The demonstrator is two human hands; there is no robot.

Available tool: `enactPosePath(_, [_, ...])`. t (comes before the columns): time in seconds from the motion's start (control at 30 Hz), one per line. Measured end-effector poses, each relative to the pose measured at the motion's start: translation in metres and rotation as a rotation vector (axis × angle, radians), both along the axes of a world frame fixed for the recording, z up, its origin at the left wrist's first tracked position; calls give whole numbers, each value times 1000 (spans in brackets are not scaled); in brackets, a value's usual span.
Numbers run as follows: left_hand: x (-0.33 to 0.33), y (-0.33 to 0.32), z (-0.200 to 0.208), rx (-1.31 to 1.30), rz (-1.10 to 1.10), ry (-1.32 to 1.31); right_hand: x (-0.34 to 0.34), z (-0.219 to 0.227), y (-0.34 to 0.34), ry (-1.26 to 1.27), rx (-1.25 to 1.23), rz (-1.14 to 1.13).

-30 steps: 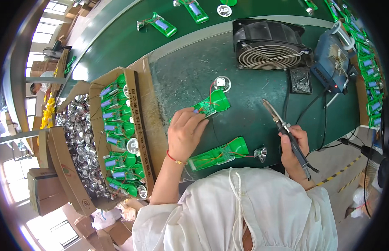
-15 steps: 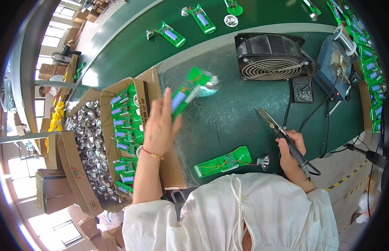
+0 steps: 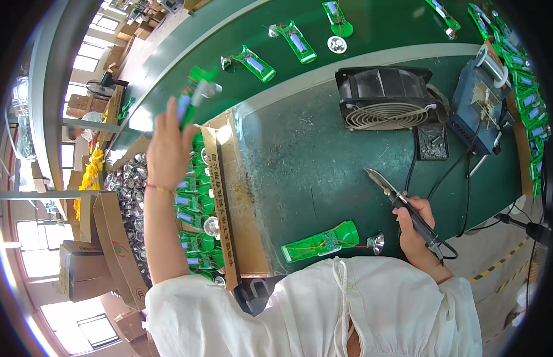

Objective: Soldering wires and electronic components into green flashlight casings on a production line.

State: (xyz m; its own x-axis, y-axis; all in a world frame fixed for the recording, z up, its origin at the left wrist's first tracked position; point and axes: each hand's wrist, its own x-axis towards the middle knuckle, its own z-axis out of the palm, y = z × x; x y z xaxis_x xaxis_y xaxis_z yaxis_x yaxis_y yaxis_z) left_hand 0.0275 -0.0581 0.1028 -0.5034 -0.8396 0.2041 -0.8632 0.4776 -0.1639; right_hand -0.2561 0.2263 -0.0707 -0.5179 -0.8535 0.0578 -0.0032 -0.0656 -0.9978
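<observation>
The green unit (image 3: 196, 94), blurred, is held up past the far end of the left carton (image 3: 224, 223), with the belt (image 3: 383, 27) behind it; the left hand (image 3: 168, 146) pinches its near end between thumb and fingers. The right hand (image 3: 416, 223) is wrapped around the handle of the iron (image 3: 430, 236), whose tip hangs over the bench (image 3: 324, 160). That top is dark green, scuffed and strewn with small bits, mostly on its far left part; a flattened cardboard edge lies along its left side. Near the person's front lies another unit (image 3: 321, 243), a reflector (image 3: 376, 244) beside it. Farther back stand a black fan (image 3: 383, 98), a small black tray (image 3: 432, 143) and a blue station (image 3: 478, 107) with a spool (image 3: 492, 66). More green units sit spaced along the belt, and others fill the left carton and a right-hand box. Left of the carton is a heap of reflectors (image 3: 130, 202). Beyond are stacked boxes (image 3: 86, 268), bright windows (image 3: 38, 244) and a standing fan (image 3: 101, 87); at right, striped tape (image 3: 496, 262) marks the pale floor.
</observation>
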Motion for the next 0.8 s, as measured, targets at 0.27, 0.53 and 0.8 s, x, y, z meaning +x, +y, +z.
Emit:
enactPosePath(0.27, [19,-149,-72,-116,451,375,3,-7,8,-4,61,-76])
enactPosePath(0.53, [17,-211,-170,503,762,-213,2,-6,7,-25,5,-49])
enactPosePath(0.8, [-56,-98,-69,251,10,59,2,-7,4,-64,-38,-27])
